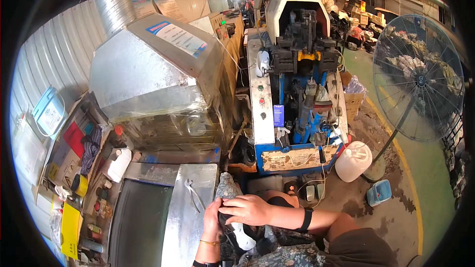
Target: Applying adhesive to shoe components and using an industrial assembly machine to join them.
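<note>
My left hand (212,220) and my right hand (247,209) meet in front of my lap. Their fingers close round a small dark piece (223,216), mostly hidden under them, whose kind I cannot make out. Just beyond the fingertips is a grey mottled, fabric-like thing (227,185). Below my right hand, a smooth white rounded form (243,237) lies over dark patterned cloth (282,254). Left of my hands, metal pliers (193,194) rest on a bare sheet-metal surface (168,217).
A dark conveyor belt (138,217) runs beneath a metal hood (148,69) at left. Ahead stands a blue and white machine (297,153). On the right are a white plastic jug (354,162), a blue container (379,193) and a large standing fan (420,79). Cluttered shelving (74,168) lines the left.
</note>
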`<move>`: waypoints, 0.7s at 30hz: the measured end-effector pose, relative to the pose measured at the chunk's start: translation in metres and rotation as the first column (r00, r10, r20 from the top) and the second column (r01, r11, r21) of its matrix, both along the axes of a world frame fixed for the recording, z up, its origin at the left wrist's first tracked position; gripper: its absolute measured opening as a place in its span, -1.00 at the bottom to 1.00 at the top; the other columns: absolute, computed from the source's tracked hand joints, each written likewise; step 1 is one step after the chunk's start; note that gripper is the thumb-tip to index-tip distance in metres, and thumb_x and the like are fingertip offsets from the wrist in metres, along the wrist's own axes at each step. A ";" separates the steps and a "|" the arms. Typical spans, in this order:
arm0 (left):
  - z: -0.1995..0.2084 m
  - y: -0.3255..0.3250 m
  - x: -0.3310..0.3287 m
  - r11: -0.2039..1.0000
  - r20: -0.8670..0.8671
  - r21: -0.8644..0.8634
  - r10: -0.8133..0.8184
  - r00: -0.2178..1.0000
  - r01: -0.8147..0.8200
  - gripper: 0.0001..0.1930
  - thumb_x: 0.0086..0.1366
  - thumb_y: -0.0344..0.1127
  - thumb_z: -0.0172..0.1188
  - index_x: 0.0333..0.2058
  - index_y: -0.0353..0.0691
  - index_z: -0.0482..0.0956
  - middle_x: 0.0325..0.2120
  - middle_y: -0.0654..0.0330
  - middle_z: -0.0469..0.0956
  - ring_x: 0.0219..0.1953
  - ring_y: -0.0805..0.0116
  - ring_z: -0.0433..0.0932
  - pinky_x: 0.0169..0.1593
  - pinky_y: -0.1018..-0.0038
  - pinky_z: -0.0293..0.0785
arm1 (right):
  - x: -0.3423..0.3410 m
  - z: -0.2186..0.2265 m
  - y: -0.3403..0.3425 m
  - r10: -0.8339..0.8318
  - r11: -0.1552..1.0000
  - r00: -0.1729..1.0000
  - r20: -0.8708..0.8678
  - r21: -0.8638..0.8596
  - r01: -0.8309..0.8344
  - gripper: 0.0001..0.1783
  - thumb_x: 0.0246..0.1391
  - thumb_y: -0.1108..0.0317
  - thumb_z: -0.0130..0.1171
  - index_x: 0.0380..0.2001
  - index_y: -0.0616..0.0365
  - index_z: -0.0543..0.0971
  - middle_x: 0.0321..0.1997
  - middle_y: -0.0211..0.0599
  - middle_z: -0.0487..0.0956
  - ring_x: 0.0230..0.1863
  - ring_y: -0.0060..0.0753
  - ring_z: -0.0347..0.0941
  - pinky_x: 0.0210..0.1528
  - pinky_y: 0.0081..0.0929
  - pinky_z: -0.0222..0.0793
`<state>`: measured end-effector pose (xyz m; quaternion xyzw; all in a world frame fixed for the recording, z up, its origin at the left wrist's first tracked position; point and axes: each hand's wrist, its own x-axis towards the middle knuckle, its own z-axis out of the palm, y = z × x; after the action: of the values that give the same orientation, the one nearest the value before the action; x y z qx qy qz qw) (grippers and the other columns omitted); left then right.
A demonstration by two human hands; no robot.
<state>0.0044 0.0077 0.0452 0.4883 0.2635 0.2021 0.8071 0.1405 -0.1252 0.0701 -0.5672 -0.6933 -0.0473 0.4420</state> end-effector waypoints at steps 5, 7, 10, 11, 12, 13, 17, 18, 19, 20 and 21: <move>0.007 0.009 -0.002 0.997 -0.048 -0.018 -0.071 0.996 0.070 -0.59 0.51 -0.10 -0.02 -0.08 -0.39 0.58 -0.25 0.08 0.63 -0.25 0.31 0.63 -0.20 0.47 0.58 | -0.010 0.009 0.006 -0.008 1.000 0.990 0.144 -0.013 0.010 -0.46 0.06 -0.01 0.31 -0.02 0.17 0.61 -0.12 -0.18 0.63 -0.19 -0.17 0.60 -0.14 -0.36 0.56; 0.009 0.008 -0.002 0.991 -0.021 -0.087 -0.104 0.994 0.102 -0.64 0.49 -0.13 0.01 -0.12 -0.36 0.58 -0.29 0.10 0.63 -0.28 0.31 0.63 -0.24 0.48 0.58 | -0.014 0.012 0.006 -0.006 0.999 0.990 0.144 -0.033 0.011 -0.49 0.05 0.01 0.33 -0.06 0.15 0.63 -0.15 -0.20 0.65 -0.23 -0.17 0.61 -0.17 -0.35 0.57; 0.000 0.007 -0.001 0.985 -0.088 -0.168 -0.044 0.995 0.028 -0.72 0.46 -0.18 0.05 -0.18 -0.29 0.59 -0.35 0.13 0.62 -0.32 0.33 0.61 -0.28 0.47 0.56 | -0.010 0.012 0.013 0.050 0.990 0.990 0.132 -0.140 -0.031 -0.58 0.06 0.06 0.33 -0.12 0.13 0.63 -0.20 -0.21 0.65 -0.23 -0.12 0.61 -0.16 -0.33 0.56; -0.005 0.007 -0.001 0.989 -0.100 -0.147 -0.004 0.995 -0.011 -0.77 0.45 -0.22 0.06 -0.22 -0.25 0.58 -0.37 0.15 0.62 -0.35 0.34 0.60 -0.30 0.46 0.54 | -0.008 0.011 0.018 0.072 0.979 0.991 0.116 -0.196 -0.049 -0.60 0.07 0.08 0.33 -0.13 0.12 0.62 -0.21 -0.21 0.65 -0.23 -0.11 0.61 -0.16 -0.31 0.55; -0.012 0.009 0.000 0.990 -0.132 -0.141 0.002 0.991 -0.020 -0.74 0.45 -0.21 0.06 -0.19 -0.29 0.59 -0.34 0.14 0.63 -0.32 0.34 0.60 -0.25 0.47 0.54 | -0.005 0.009 0.021 0.124 0.955 0.987 0.105 -0.282 -0.090 -0.63 0.07 0.10 0.32 -0.15 0.11 0.62 -0.22 -0.21 0.65 -0.23 -0.09 0.61 -0.15 -0.30 0.54; -0.019 0.012 0.000 0.990 -0.127 -0.138 0.008 0.992 -0.026 -0.71 0.46 -0.20 0.05 -0.17 -0.33 0.60 -0.30 0.12 0.64 -0.28 0.33 0.60 -0.21 0.47 0.54 | -0.004 0.007 0.026 0.142 0.930 0.987 0.069 -0.351 -0.109 -0.65 0.10 0.13 0.30 -0.11 0.09 0.63 -0.22 -0.20 0.65 -0.22 -0.05 0.60 -0.14 -0.23 0.53; -0.052 0.027 -0.012 0.979 -0.038 -0.139 0.142 0.989 -0.146 -0.65 0.49 -0.12 0.00 -0.08 -0.30 0.57 -0.19 0.12 0.63 -0.17 0.32 0.59 -0.08 0.42 0.54 | -0.014 -0.010 0.036 0.007 0.988 0.976 -0.220 -0.149 -0.041 -0.54 0.19 0.05 0.21 -0.02 0.17 0.60 -0.05 -0.02 0.66 -0.05 0.12 0.57 0.02 -0.10 0.47; -0.059 0.032 -0.017 0.978 0.044 -0.155 0.149 0.988 -0.140 -0.64 0.50 -0.10 -0.02 -0.06 -0.29 0.56 -0.18 0.13 0.62 -0.16 0.32 0.58 -0.07 0.41 0.54 | -0.020 -0.016 0.031 -0.013 0.932 0.918 -0.396 -0.338 -0.133 -0.32 0.20 0.00 0.24 0.26 0.18 0.41 0.18 0.10 0.54 0.19 0.11 0.48 0.22 -0.15 0.39; -0.066 0.039 -0.023 0.962 -0.089 -0.174 0.196 0.977 -0.209 -0.62 0.51 -0.07 -0.06 -0.03 -0.26 0.54 -0.23 0.13 0.63 -0.18 0.28 0.59 -0.05 0.35 0.54 | -0.028 -0.024 0.029 -0.015 0.907 0.871 -0.491 -0.374 -0.196 -0.18 0.18 -0.03 0.26 0.35 0.19 0.25 0.28 0.15 0.43 0.29 0.10 0.37 0.30 -0.18 0.31; -0.072 0.043 -0.029 0.936 -0.020 -0.208 0.285 0.958 -0.283 -0.64 0.48 -0.09 -0.04 -0.06 -0.26 0.56 -0.26 0.09 0.63 -0.18 0.23 0.61 -0.04 0.31 0.55 | -0.038 -0.033 0.024 -0.054 0.876 0.803 -0.593 -0.414 -0.247 -0.03 0.16 -0.06 0.29 0.44 0.19 0.10 0.37 0.19 0.32 0.40 0.10 0.27 0.38 -0.20 0.23; -0.078 0.049 -0.033 0.894 -0.028 -0.288 0.351 0.936 -0.343 -0.65 0.46 -0.11 -0.02 -0.07 -0.26 0.57 -0.26 0.08 0.64 -0.19 0.21 0.61 -0.04 0.29 0.55 | -0.045 -0.044 0.020 -0.020 0.803 0.915 -0.403 -0.552 -0.225 0.14 0.11 -0.05 0.35 0.49 0.20 -0.10 0.48 0.23 0.10 0.51 0.18 0.03 0.47 -0.16 0.07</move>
<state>-0.0281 0.0565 -0.0329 0.3082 0.3629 0.3082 0.8236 0.0952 -0.1054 0.0258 -0.6343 -0.6019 0.3074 0.3754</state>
